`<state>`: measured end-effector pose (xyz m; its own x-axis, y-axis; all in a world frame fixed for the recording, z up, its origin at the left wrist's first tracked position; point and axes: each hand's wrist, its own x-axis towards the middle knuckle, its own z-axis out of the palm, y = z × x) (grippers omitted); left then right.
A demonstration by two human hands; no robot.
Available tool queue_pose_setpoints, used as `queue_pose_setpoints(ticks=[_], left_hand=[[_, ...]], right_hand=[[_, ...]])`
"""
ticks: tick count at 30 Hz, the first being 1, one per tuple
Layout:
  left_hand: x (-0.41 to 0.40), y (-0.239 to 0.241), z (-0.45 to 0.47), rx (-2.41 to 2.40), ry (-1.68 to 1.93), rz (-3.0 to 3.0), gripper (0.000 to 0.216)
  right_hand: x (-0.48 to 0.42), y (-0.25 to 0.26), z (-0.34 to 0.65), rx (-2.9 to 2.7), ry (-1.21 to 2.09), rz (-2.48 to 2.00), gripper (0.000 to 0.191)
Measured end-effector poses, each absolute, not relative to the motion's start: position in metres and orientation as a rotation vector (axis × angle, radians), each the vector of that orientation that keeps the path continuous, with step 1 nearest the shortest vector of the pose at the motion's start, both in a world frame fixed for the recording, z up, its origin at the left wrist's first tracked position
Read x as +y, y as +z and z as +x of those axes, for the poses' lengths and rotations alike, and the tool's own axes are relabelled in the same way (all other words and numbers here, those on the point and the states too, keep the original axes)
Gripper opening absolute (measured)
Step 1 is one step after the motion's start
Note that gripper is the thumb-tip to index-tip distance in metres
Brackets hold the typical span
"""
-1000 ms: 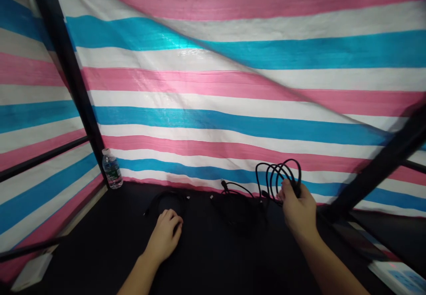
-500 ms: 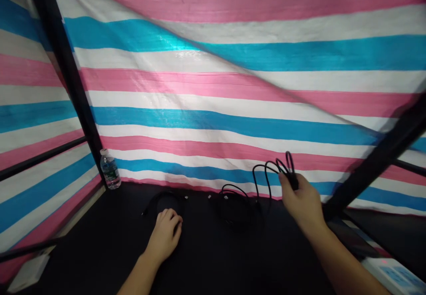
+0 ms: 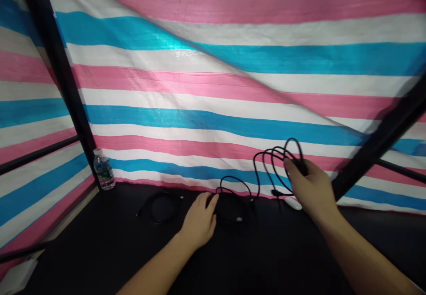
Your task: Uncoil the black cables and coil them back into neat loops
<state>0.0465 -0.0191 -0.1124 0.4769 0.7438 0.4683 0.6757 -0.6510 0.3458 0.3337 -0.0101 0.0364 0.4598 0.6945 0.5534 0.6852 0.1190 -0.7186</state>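
My right hand (image 3: 313, 186) is closed round a looped black cable (image 3: 258, 177), raised above the right part of the black table. Its loops hang off to the left of the fingers, and a dark plug dangles below them. My left hand (image 3: 201, 219) rests low over the table with fingers stretched out, at the left edge of a second coiled black cable (image 3: 234, 178). Whether its fingertips touch that coil I cannot tell. Farther left lies another black cable coil (image 3: 163, 222), flat on the table, with its ends pointing outward.
A clear water bottle (image 3: 104, 171) with a white cap stands at the back left corner. Behind my right hand's cable lies a white oval object (image 3: 293, 203). Black frame posts (image 3: 71, 91) and a striped sheet (image 3: 213, 153) enclose the black table (image 3: 253, 259).
My left hand has moved right, from the left coil to the middle one. My right hand has risen slightly with its cable, and the white oval object has come into sight. The view has shifted.
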Motion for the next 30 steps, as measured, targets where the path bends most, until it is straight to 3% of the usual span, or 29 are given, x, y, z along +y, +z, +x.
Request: queue_pose_setpoints(ticks=[3, 7, 16, 30], left_hand=[[0.010, -0.110, 0.087, 1.174, 0.832, 2.646, 0.062], [0.034, -0.132, 0.111, 1.155, 0.714, 2.643, 0.023], [0.045, -0.168, 0.099, 1.165, 0.730, 2.528, 0.030], [0.043, -0.177, 0.105, 1.203, 0.815, 2.463, 0.026]], right_hand=[[-0.012, 0.045, 0.325, -1.296, 0.114, -1.619, 0.043], [-0.022, 0.062, 0.332, -1.372, 0.142, -1.696, 0.048], [-0.036, 0.082, 0.370, -1.226, -0.189, -1.869, 0.040], [-0.047, 0.095, 0.367, -1.194, -0.239, -1.814, 0.029]])
